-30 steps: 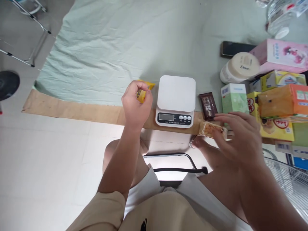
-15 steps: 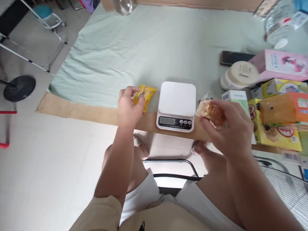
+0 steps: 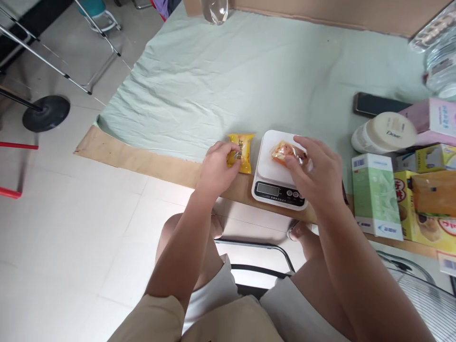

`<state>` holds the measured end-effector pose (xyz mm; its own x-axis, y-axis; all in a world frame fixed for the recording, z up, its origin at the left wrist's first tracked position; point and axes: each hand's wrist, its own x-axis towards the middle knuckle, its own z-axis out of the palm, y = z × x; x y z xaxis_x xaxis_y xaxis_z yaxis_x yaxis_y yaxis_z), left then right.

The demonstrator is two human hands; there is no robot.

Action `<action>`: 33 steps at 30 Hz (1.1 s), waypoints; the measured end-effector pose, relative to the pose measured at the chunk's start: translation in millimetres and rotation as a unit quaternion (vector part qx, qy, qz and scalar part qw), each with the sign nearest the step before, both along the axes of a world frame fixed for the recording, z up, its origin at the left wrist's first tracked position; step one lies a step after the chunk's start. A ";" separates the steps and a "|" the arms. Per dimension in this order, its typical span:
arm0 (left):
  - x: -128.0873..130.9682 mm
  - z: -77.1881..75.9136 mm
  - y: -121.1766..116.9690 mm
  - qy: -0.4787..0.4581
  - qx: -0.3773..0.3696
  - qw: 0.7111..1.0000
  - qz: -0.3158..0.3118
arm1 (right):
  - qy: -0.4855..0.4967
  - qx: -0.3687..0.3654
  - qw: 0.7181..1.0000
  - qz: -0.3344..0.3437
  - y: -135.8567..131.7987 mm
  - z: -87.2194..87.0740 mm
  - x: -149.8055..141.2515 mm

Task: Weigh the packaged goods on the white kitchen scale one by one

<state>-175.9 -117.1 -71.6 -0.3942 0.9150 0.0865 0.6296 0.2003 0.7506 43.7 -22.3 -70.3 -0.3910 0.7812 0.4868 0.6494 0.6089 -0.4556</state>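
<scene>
My left hand [image 3: 219,168] curls at the left edge of a yellow snack packet [image 3: 245,153] with dark lettering. Its thumb and forefinger reach over the packet, which lies on the table left of a white kitchen scale [image 3: 265,164]. A pastry in clear wrap [image 3: 283,151], orange-brown, rests on the scale's plate. Thumb and fingers of my right hand [image 3: 318,166] are around the right end of this pastry and hide part of it. Below the plate, the scale's display [image 3: 268,189] shows no digits that I can read.
Right of the scale stand a green-and-white box [image 3: 377,194], a white Dove jar [image 3: 384,133], a black phone [image 3: 379,104], yellow boxes [image 3: 429,232] and a pink box [image 3: 431,121]. A clear container [image 3: 215,10] stands at the back. The table's front edge [image 3: 142,159] is brown.
My right hand has brought the wrapped pastry leftward from beside the scale onto its plate. The yellow packet has turned slightly under my left hand. The view has shifted.
</scene>
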 end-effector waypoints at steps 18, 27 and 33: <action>61.6 15.4 21.2 -0.046 0.078 0.992 -0.086 | 0.012 -0.040 0.999 -0.017 -9.7 -22.8 40.5; 17.9 35.0 -13.8 -0.262 0.084 0.961 -0.011 | 0.024 0.074 0.995 0.067 -63.7 3.3 3.5; -25.0 34.0 -56.8 -0.210 -0.025 0.977 -0.024 | -0.046 0.095 0.990 0.095 -98.9 -6.6 -27.3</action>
<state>-200.9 -173.8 -37.5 -0.3420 0.9322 -0.1184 0.2779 0.2206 0.9349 16.4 -121.1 -76.9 -0.5721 0.5866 0.5733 0.5485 0.7933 -0.2644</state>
